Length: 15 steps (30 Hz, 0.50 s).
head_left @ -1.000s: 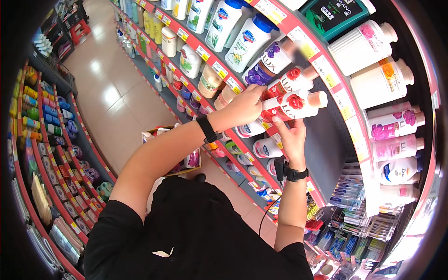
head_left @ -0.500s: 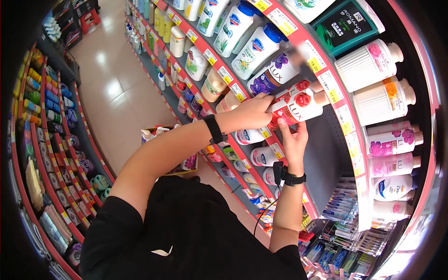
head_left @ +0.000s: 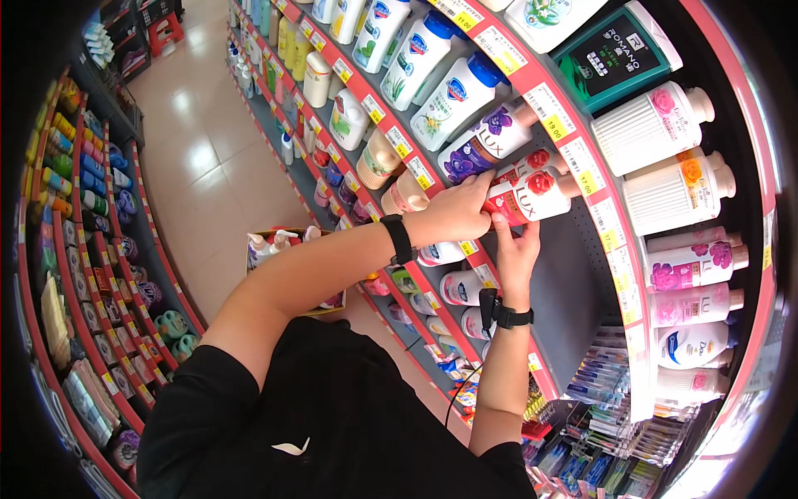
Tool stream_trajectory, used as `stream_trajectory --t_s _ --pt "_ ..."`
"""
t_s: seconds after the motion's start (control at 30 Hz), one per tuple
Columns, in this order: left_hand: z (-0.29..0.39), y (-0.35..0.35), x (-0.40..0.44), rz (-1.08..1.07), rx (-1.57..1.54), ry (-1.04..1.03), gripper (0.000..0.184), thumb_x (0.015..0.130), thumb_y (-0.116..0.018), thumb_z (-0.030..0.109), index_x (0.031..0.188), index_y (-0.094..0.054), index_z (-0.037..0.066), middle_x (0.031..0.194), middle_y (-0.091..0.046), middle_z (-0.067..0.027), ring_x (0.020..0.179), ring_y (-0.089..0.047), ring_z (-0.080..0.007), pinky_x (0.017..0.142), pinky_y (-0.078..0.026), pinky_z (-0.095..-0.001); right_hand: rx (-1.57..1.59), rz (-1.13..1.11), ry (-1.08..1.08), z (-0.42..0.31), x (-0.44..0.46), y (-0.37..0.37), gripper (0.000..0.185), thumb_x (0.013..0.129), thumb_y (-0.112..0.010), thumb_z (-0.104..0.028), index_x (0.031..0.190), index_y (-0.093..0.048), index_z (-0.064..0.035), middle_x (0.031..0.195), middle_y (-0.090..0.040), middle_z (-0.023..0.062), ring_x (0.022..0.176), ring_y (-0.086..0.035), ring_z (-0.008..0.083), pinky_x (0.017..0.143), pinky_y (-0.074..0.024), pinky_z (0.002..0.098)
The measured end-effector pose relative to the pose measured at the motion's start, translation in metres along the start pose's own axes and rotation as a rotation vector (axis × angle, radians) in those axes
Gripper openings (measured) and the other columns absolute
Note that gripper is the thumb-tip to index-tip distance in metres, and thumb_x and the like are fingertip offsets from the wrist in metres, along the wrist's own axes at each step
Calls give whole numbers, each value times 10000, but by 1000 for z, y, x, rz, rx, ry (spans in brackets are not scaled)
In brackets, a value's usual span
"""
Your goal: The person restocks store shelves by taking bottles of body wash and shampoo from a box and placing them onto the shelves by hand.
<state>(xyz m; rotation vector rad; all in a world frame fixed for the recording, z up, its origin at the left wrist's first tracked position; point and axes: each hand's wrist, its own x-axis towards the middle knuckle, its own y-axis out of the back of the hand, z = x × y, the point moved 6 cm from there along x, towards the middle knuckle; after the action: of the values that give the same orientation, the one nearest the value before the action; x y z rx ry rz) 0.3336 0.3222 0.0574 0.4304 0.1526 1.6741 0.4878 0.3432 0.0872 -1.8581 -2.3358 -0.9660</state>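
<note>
White bottle (head_left: 534, 198) sits clasped in right hand (head_left: 517, 249), left hand (head_left: 455, 208) curled at its base, grip hidden.

LUX lettering (head_left: 527, 202) on red-and-white bottle (head_left: 542, 196)

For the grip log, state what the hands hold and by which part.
The nearer red-and-white LUX bottle, near its red base end, between both hands.
</note>
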Motion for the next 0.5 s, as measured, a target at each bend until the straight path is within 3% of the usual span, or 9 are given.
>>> stream_trajectory --t_s 0.27,0.33,0.5 --pt "2 -2 5 -53 61 30 703 905 -652 271 1516 -371 68 1400 -526 -261 1280 -543 -462 1022 -478 -515 -55 31 22 4 8 2 589 913 -808 -293 1335 -558 34 1216 -701 166 1127 -662 232 1006 -490 368" --pt "1 -4 6 1 64 18 664 912 -646 250 1494 -386 64 1398 -527 -241 1276 -542 -463 1015 -480 -519 -72 77 64 1 9 3 668 889 -829 -253 1411 -507 13 1223 -694 152 1092 -668 203 943 -530 357" --pt "-2 -7 7 21 -1 6 682 909 -648 200 1511 -361 59 1420 -538 -244 1294 -541 -455 1034 -475 -504 -171 62 -2 8 9 0 763 842 -870 -296 1410 -479 30 1195 -692 180 1040 -690 226 894 -550 366"
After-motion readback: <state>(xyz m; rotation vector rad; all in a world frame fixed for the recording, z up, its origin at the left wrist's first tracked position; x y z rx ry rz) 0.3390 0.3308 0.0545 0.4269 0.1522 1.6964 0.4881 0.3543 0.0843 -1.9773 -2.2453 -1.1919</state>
